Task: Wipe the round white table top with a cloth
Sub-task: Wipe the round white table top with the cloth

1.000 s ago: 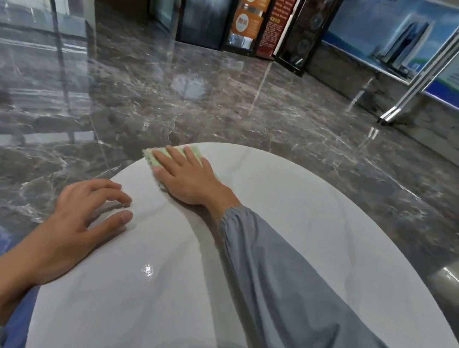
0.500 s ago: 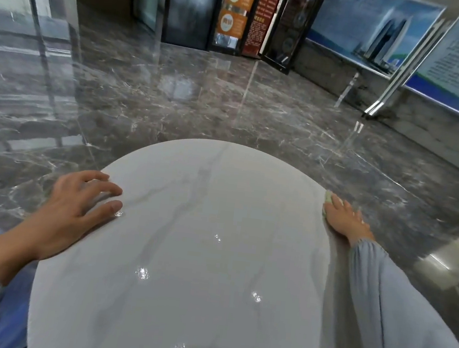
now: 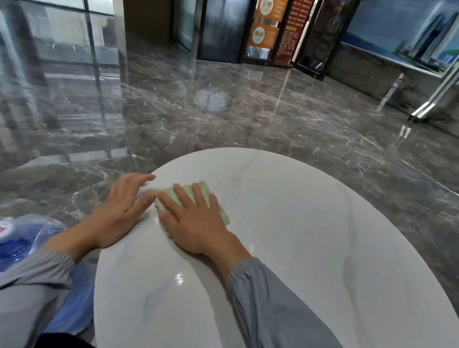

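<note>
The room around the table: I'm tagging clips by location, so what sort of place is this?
Probably a building lobby: polished grey marble floor, orange and red signboards by dark doors, and a large tower poster on the wall.

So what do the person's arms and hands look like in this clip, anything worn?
Both hands are bare: no gloves, rings or watch show on the left hand or the right hand. Each arm wears a loose, plain grey-blue long sleeve, the left sleeve and the right sleeve, gathered into an elastic cuff at the wrist. No markings or logos are visible.
</note>
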`<state>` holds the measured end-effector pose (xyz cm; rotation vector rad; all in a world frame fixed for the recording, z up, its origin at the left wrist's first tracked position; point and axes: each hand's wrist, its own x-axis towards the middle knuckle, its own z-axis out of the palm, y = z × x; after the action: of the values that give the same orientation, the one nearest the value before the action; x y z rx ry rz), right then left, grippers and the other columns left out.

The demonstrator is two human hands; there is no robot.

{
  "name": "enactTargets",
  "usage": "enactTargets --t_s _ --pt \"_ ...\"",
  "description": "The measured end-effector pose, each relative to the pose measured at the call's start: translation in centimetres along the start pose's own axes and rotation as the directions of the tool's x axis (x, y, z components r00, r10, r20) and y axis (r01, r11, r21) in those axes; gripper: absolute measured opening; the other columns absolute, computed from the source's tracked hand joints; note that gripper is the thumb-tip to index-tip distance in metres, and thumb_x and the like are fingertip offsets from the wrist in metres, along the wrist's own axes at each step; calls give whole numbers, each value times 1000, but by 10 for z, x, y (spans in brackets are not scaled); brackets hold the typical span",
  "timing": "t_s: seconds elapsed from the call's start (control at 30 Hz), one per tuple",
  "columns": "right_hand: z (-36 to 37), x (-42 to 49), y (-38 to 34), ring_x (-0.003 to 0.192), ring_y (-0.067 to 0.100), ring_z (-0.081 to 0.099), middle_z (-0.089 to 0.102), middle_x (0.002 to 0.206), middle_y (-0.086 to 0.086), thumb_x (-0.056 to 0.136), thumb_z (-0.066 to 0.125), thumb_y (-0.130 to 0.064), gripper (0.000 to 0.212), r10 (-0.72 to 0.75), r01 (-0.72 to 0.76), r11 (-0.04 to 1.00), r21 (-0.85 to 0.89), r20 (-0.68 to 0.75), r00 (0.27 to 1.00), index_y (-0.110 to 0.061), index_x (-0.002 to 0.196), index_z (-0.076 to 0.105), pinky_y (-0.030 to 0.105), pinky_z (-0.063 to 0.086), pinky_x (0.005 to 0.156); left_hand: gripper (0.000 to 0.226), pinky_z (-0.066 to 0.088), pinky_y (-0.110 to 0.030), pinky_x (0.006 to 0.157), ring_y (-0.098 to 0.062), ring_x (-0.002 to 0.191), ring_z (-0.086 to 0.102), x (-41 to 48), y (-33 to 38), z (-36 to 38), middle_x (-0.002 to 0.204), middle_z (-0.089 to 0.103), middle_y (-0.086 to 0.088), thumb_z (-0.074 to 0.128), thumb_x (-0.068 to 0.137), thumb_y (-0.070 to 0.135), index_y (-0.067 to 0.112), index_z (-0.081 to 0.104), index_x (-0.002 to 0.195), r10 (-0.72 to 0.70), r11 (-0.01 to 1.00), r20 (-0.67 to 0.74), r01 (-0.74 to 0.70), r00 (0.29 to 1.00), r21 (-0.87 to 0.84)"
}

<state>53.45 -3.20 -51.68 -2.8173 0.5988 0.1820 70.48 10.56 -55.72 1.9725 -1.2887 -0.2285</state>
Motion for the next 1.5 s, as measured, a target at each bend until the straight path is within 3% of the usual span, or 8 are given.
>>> enactTargets --t_s 0.17,0.37,0.5,0.73,0.93,1.1,1.33,1.5 --pt "-18 -43 93 160 25 -5 0 174 -11 107 18 -59 57 213 -212 977 22 -56 976 -49 163 7 56 3 126 49 27 -41 119 -15 140 34 -4 8 -7 139 40 10 23 94 84 55 41 129 2 992 34 -6 999 124" --pt "-36 -154 238 160 26 -5 -3 174 -13 104 16 -64 61 665 -654 746 130 -85 742 -48 163 6 58 2 125 50 45 -51 106 -24 128 52 -10 24 -9 136 50 2 45 101 61 24 60 130 -7 969 -45 18 999 247" --pt "-36 -191 247 160 29 -12 -8 174 -12 106 17 -58 61 761 -749 645 151 -38 648 -47 163 3 60 -3 124 35 43 -38 102 -29 125 54 -22 48 -2 133 55 -5 65 99 39 17 65 127 61 982 -126 -37 990 184" --pt "2 -169 88 158 27 -19 -13 173 -13 109 15 -56 58 315 -315 949 10 -27 949 -49 163 -4 55 -10 124 45 48 -51 102 -21 121 57 -60 68 6 123 61 10 40 91 75 42 64 110 144 975 -118 -120 983 189" --pt "33 -207 0 157 19 -24 -9 173 -16 105 10 -63 56 26 -26 1000 -8 -5 1000 -55 160 -1 49 -18 123 50 52 -49 92 -26 111 65 -85 83 28 115 67 8 46 91 70 31 74 103 218 961 -139 -189 966 200" --pt "12 -242 80 159 19 -14 -5 173 -17 107 16 -61 57 290 -288 957 36 -65 955 -52 162 3 48 -6 127 59 53 -47 87 -20 111 63 -105 102 36 116 66 12 37 93 80 36 74 101 308 934 -113 -278 945 224" --pt "-1 -312 190 159 26 -17 -11 173 -13 108 15 -58 59 718 -707 693 138 -54 694 -47 164 0 56 -6 125 41 53 -44 84 -19 110 65 -121 127 45 111 63 18 48 90 70 39 73 100 352 925 -77 -334 933 182" --pt "18 -299 97 158 24 -22 -14 172 -15 108 12 -59 57 506 -502 862 75 -52 861 -51 162 -4 53 -13 124 44 50 -42 89 -19 115 62 -127 143 60 114 64 18 45 91 69 38 73 105 340 924 1 -335 940 185"
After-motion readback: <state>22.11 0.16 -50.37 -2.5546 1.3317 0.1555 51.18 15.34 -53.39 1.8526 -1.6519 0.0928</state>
